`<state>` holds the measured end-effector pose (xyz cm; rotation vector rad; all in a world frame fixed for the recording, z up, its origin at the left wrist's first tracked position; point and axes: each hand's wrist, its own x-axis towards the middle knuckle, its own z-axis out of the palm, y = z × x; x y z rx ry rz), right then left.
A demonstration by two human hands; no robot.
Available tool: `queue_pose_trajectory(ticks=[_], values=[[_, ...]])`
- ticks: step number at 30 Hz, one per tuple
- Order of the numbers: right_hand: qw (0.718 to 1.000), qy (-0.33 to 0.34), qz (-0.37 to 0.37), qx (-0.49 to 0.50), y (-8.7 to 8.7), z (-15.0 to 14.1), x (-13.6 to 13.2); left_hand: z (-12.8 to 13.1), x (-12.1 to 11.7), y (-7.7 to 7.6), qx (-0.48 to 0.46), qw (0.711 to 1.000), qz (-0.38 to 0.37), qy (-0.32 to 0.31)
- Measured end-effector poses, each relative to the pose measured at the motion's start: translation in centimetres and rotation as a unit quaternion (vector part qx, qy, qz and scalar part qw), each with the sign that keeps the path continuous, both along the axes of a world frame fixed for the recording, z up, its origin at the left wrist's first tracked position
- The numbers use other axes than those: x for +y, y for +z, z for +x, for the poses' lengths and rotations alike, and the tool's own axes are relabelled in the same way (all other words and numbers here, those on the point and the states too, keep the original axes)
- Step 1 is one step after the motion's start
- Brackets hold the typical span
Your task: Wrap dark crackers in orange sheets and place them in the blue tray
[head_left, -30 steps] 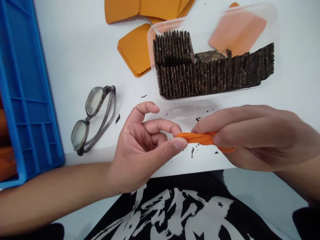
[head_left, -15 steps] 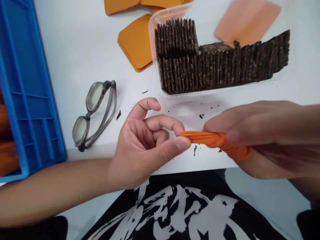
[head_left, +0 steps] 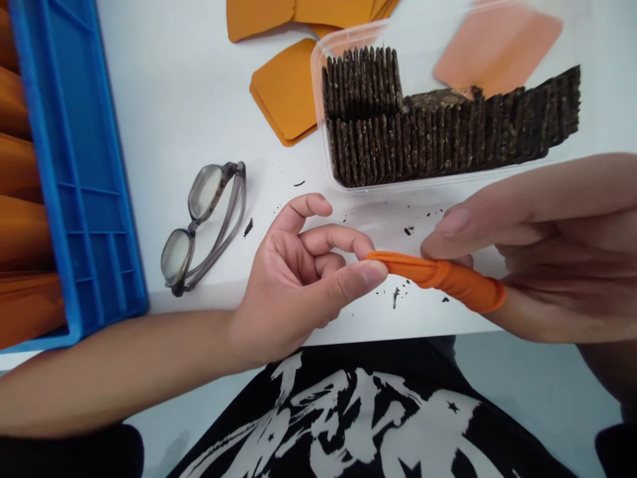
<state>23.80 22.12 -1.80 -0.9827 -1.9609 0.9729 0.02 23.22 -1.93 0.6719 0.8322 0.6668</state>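
Note:
My left hand (head_left: 303,272) pinches the tip of an orange rubber finger cot (head_left: 442,277) between thumb and middle finger, its index finger curled above. The cot sits over the thumb of my right hand (head_left: 547,245), reaching about halfway down it, and its free end is stretched leftward. My right hand's fingers lie extended above the cot. Both hands hover over the near edge of the white table (head_left: 189,99).
A clear plastic tray (head_left: 428,182) packed with dark brown square wafers (head_left: 438,133) lies just beyond my hands. Orange square pads (head_left: 286,99) lie behind it. Grey glasses (head_left: 206,222) rest at left, beside a blue crate (head_left: 74,172). Dark crumbs (head_left: 398,292) dot the table.
The orange cot has slid further along my right thumb, now covering more of it. My right hand has lifted and drawn rightward while my left keeps its pinch on the tip.

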Motion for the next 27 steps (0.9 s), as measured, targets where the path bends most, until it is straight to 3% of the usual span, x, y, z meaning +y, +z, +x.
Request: queue_pose_trajectory(ticks=[4,11,13,17,21,27], values=[[1.000,0.027,-0.001,-0.006,-0.1,-0.7,0.0,-0.4,0.2,-0.2,-0.030,0.999,-0.018,-0.007],[0.982,0.113,0.127,-0.088,0.0,0.4,1.2,-0.2,0.3,-0.2,-0.030,0.999,-0.026,0.002],[0.978,0.099,0.148,-0.111,-0.1,0.7,0.9,-0.2,0.4,-0.2,-0.029,0.999,-0.026,0.008],[0.983,0.012,0.156,-0.095,-0.8,0.4,0.0,-0.3,0.5,-0.2,-0.022,0.999,-0.023,0.013],[0.985,0.030,0.157,-0.068,-1.1,0.2,0.0,-0.3,0.3,-0.1,-0.011,1.000,0.002,0.018],[0.990,0.064,0.092,-0.091,0.2,0.9,0.9,-0.1,-0.2,-0.1,0.009,0.999,0.045,0.026]])
